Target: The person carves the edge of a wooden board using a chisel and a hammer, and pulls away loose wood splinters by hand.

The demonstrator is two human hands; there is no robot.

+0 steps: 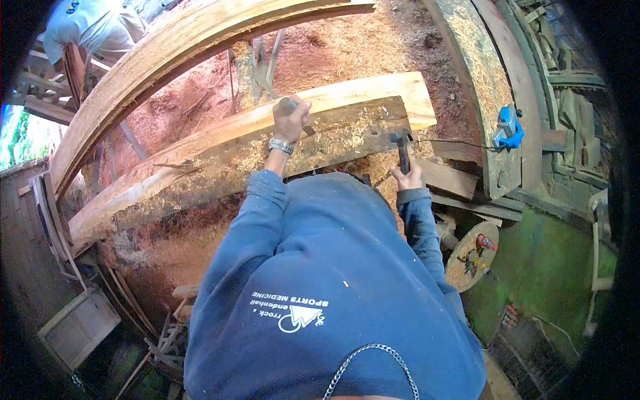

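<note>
My left hand is wrapped round what looks like a chisel; its rounded grey end shows above the fist, and a flat dark part shows below. It is over a long, heavy wooden plank that lies across in front of me. My right hand grips the dark handle of a hammer, its head near the plank's right end. Wood shavings cover much of the plank's near part. Whether the chisel touches the wood I cannot tell.
A curved beam runs beyond the plank. At right, a blue power planer with a cord rests on another thick board. A round-topped stand holds red and yellow tools. Another person bends at the upper left.
</note>
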